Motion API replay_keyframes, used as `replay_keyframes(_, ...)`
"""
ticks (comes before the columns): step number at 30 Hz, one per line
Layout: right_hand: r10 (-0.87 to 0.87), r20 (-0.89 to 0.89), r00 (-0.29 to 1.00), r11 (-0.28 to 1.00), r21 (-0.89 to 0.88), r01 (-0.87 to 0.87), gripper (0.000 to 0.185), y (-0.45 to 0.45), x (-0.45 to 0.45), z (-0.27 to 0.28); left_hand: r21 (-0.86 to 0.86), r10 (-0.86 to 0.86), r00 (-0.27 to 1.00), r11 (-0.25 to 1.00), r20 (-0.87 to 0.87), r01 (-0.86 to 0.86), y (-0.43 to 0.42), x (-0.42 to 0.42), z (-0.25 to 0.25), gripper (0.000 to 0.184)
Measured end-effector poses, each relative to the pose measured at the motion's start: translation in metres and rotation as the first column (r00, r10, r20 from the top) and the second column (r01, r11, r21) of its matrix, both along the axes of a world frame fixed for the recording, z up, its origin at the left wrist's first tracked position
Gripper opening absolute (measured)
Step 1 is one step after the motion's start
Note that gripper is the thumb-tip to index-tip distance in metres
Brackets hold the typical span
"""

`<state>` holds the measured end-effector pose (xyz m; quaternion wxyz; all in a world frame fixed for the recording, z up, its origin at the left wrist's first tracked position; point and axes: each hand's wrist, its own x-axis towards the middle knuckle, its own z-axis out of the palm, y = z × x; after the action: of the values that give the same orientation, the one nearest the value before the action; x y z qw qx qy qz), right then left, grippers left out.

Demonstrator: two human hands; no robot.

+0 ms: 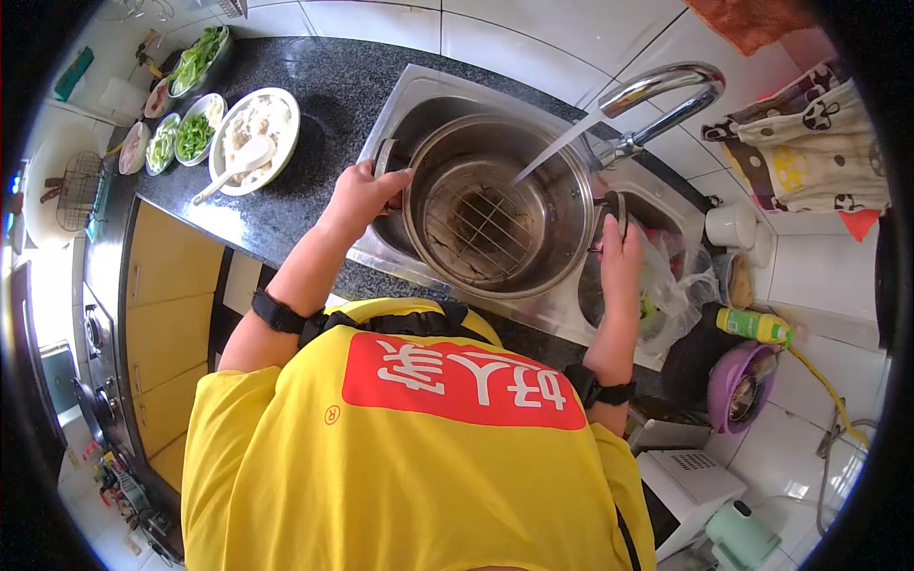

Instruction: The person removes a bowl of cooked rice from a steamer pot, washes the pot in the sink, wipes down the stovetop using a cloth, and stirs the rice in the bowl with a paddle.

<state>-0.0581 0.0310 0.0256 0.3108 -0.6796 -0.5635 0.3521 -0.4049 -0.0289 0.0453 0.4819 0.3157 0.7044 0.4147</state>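
Observation:
A large steel pot sits over the sink, a wire rack lying inside it. Water streams into the pot from the chrome faucet. On the pot's left side, my left hand is closed around the handle, thumb on the rim. My right hand grips the handle on the opposite side, fingers partly hidden beneath it.
Left on the dark counter stand a white bowl with a spoon and several small bowls of chopped food. The right basin holds a plastic bag. Farther right are a yellow-green bottle and a purple basin.

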Motion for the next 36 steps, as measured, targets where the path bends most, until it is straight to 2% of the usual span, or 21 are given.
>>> replay_keyframes(8, 0.014, 0.012, 1.0, 1.0, -0.013, -0.014, 0.038, -0.002, 0.0, -0.001, 0.009, 0.014, 1.0, 1.0, 0.024, -0.015, -0.006, 0.003, 0.007, 0.035)
replay_keyframes(9, -0.02, 0.076, 0.997, 0.975, 0.22, 0.003, 0.036, -0.006, -0.008, 0.002, 0.007, 0.016, 1.0, 1.0, 0.023, -0.017, -0.007, 0.002, 0.004, 0.035)
replay_keyframes(10, -0.067, 0.13, 0.989, 0.897, 0.442, 0.002, 0.035, -0.01, -0.015, 0.007, 0.015, 0.0, 1.0, 1.0, 0.03, 0.0, -0.007, 0.0, -0.001, 0.034)
replay_keyframes(11, -0.063, 0.13, 0.989, 0.897, 0.442, -0.001, 0.035, -0.012, -0.02, 0.017, 0.023, -0.017, 0.999, 1.0, 0.037, 0.016, -0.006, -0.002, -0.004, 0.033)
replay_keyframes(13, -0.138, 0.425, 0.895, 0.686, 0.692, -0.223, 0.031, -0.016, -0.03, 0.044, 0.013, -0.016, 0.999, 1.0, 0.042, 0.015, -0.006, -0.004, -0.005, 0.032)
replay_keyframes(14, -0.134, 0.425, 0.895, 0.686, 0.692, -0.225, 0.031, -0.018, -0.037, 0.052, 0.001, -0.022, 0.999, 1.0, 0.046, 0.022, -0.007, -0.005, -0.005, 0.031)
replay_keyframes(15, 0.188, 0.435, 0.881, 0.723, 0.545, -0.424, 0.029, -0.021, -0.045, 0.058, -0.001, -0.021, 0.999, 1.0, 0.045, 0.021, -0.009, -0.004, -0.003, 0.031)
replay_keyframes(16, 0.489, 0.381, 0.785, 0.678, 0.399, -0.617, 0.027, -0.024, -0.053, 0.061, 0.008, -0.017, 0.999, 1.0, 0.047, 0.017, -0.009, -0.001, 0.001, 0.031)
replay_keyframes(17, 0.651, 0.339, 0.679, 0.574, 0.365, -0.733, 0.025, -0.023, -0.064, 0.055, 0.019, -0.015, 0.999, 1.0, 0.048, 0.014, -0.008, 0.0, 0.004, 0.031)
replay_keyframes(18, 0.738, 0.365, 0.567, 0.477, 0.313, -0.822, 0.027, -0.024, -0.073, 0.044, 0.02, -0.018, 0.999, 1.0, 0.045, 0.017, -0.008, 0.0, 0.004, 0.031)
replay_keyframes(19, 0.8, 0.432, 0.416, 0.368, 0.193, -0.91, 0.031, -0.023, -0.077, 0.029, 0.018, -0.022, 0.999, 1.0, 0.048, 0.021, -0.008, 0.0, 0.002, 0.031)
replay_keyframes(20, 0.851, 0.416, 0.321, 0.322, 0.069, -0.944, 0.033, -0.021, -0.084, 0.02, 0.016, -0.025, 0.998, 1.0, 0.05, 0.024, -0.007, -0.001, 0.001, 0.032)
replay_keyframes(21, 0.894, 0.387, 0.224, 0.264, -0.054, -0.963, 0.037, -0.018, -0.092, 0.013, 0.019, -0.024, 0.999, 1.0, 0.046, 0.023, -0.008, -0.001, 0.002, 0.032)
replay_keyframes(22, 0.894, 0.389, 0.223, 0.262, -0.05, -0.964, 0.037, -0.016, -0.097, 0.002, 0.013, -0.023, 0.999, 1.0, 0.036, 0.022, -0.008, -0.002, 0.002, 0.032)
replay_keyframes(24, 0.872, 0.483, 0.078, 0.221, -0.247, -0.944, 0.041, -0.013, -0.103, -0.017, 0.008, -0.006, 0.999, 1.0, 0.039, 0.006, -0.008, -0.001, 0.0, 0.03)
replay_keyframes(25, 0.872, 0.483, 0.076, 0.219, -0.246, -0.944, 0.041, -0.013, -0.103, -0.024, 0.009, -0.003, 0.999, 1.0, 0.038, 0.003, -0.009, -0.002, -0.002, 0.03)
replay_keyframes(27, 0.865, 0.5, 0.039, 0.281, -0.419, -0.863, 0.044, -0.012, -0.104, -0.031, 0.005, -0.034, 0.999, 0.999, 0.013, 0.034, -0.009, -0.004, -0.005, 0.029)
replay_keyframes(30, 0.884, 0.467, -0.024, 0.255, -0.523, -0.813, 0.045, -0.006, -0.105, -0.03, 0.011, -0.034, 0.999, 0.999, 0.035, 0.033, -0.009, -0.003, -0.002, 0.029)
replay_keyframes(34, 0.843, 0.534, -0.064, 0.299, -0.564, -0.77, 0.047, 0.001, -0.106, -0.025, 0.066, -0.018, 0.998, 0.998, 0.061, 0.014, -0.012, 0.002, -0.009, 0.03)
replay_keyframes(35, 0.84, 0.54, -0.058, 0.33, -0.591, -0.736, 0.048, 0.004, -0.106, -0.028, 0.071, -0.121, 0.979, 0.988, -0.165, 0.134, -0.014, 0.003, -0.01, 0.028)
replay_keyframes(36, 0.836, 0.547, -0.05, 0.361, -0.616, -0.7, 0.048, 0.006, -0.105, -0.029, 0.049, -0.216, 0.898, 0.966, -0.383, 0.253, -0.016, 0.006, -0.006, 0.025)
